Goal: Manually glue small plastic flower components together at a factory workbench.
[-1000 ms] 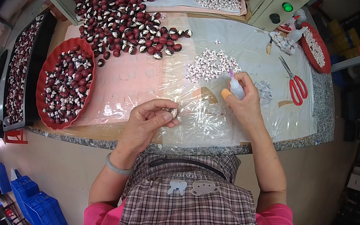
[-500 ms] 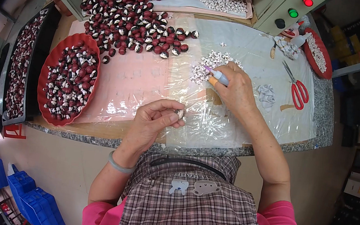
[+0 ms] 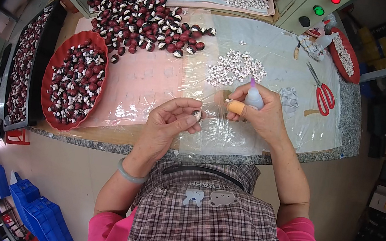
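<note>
Looking down through the head view, I see my left hand [image 3: 170, 117] pinching a small dark-and-white piece [image 3: 197, 116] between thumb and fingertips, near the front edge of the surface [image 3: 336, 139]. My right hand [image 3: 257, 112] is clamped around a small squeeze bottle [image 3: 254, 98], tip pointing far. Just right of the piece, both hover over clear plastic sheeting [image 3: 280, 49]. A red tray [image 3: 53, 68] of pieces sits left; red scissors [image 3: 322, 91] lie right.
</note>
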Demonstrator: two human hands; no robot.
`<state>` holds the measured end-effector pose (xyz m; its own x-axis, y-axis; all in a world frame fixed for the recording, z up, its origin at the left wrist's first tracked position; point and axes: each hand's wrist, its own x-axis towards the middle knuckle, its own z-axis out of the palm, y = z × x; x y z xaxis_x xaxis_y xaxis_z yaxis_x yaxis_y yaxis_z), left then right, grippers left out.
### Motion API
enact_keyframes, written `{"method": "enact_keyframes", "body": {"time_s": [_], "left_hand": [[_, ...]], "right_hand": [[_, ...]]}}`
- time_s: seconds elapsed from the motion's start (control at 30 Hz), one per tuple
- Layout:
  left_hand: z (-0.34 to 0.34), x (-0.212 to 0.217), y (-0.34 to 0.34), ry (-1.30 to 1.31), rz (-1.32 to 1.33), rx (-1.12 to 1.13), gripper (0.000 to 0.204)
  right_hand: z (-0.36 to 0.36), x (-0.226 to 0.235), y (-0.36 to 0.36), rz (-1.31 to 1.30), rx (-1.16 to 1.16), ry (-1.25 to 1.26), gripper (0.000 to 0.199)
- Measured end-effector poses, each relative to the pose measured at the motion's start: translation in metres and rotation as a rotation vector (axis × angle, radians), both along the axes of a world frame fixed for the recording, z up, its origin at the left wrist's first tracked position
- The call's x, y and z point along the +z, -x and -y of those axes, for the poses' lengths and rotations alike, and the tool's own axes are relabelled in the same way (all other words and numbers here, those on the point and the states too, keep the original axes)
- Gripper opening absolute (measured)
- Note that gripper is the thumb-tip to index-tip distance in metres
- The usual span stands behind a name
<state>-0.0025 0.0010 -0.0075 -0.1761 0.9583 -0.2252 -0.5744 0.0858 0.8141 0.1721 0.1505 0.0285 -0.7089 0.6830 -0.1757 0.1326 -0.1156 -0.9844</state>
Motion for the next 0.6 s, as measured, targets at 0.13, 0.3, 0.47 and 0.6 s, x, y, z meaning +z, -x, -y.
{"method": "enact_keyframes", "body": {"time_s": [0.13, 0.3, 0.47, 0.6], "left_hand": [[-0.001, -0.004, -0.007, -0.025, 0.021, -0.013, 0.025], [-0.002, -0.005, -0.013, -0.015, -0.008, 0.006, 0.026], [0.0, -0.006, -0.014, 0.0, -0.106, -0.003, 0.028], [0.0, -0.007, -0.016, -0.014, -0.157, 0.0, 0.028]], "right_hand": [[0.012, -0.008, -0.008, -0.086, 0.016, -0.003, 0.013], [0.027, -0.005, -0.009, -0.08, 0.003, 0.035, 0.01], [0.038, -0.004, -0.004, -0.039, 0.015, -0.044, 0.01], [0.041, -0.005, -0.002, -0.02, 0.016, -0.064, 0.009]]}}
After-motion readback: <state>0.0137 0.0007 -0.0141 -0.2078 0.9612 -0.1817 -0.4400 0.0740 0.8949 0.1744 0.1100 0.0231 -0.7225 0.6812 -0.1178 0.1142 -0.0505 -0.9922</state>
